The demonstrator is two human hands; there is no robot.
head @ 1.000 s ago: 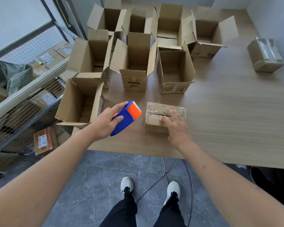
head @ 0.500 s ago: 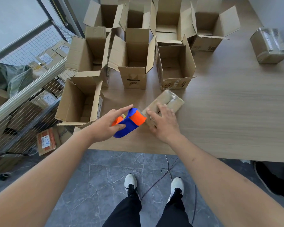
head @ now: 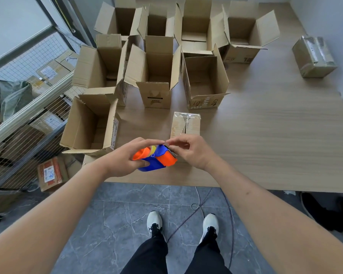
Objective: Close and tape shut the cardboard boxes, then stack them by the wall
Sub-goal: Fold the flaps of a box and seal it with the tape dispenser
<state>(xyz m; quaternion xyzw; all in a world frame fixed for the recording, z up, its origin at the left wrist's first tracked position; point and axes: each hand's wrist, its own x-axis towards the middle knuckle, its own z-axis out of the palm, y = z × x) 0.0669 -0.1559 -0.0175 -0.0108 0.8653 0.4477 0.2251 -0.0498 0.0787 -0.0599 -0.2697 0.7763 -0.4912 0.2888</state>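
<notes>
A small closed box (head: 186, 125) wrapped in shiny tape lies on the wooden table (head: 275, 139) near its front edge, long side pointing away from me. Just in front of it my left hand (head: 125, 157) grips a blue and orange tape dispenser (head: 156, 159). My right hand (head: 190, 151) pinches at the dispenser's toothed blade end, where the tape comes off. Several open, empty cardboard boxes (head: 156, 76) stand in rows behind. Another taped box (head: 313, 56) sits at the far right by the wall.
A wire-mesh cage with a metal rail (head: 28, 107) runs along the left, with parcels behind it. A labelled parcel (head: 52, 173) lies on the grey tiled floor below the table's left corner. A cable (head: 198, 202) trails near my feet. Dark shoes (head: 329, 212) stand at the right.
The small taped box has been turned so its long side points away. My right hand left it and came to the dispenser's blade end. My left hand brought the dispenser closer.
</notes>
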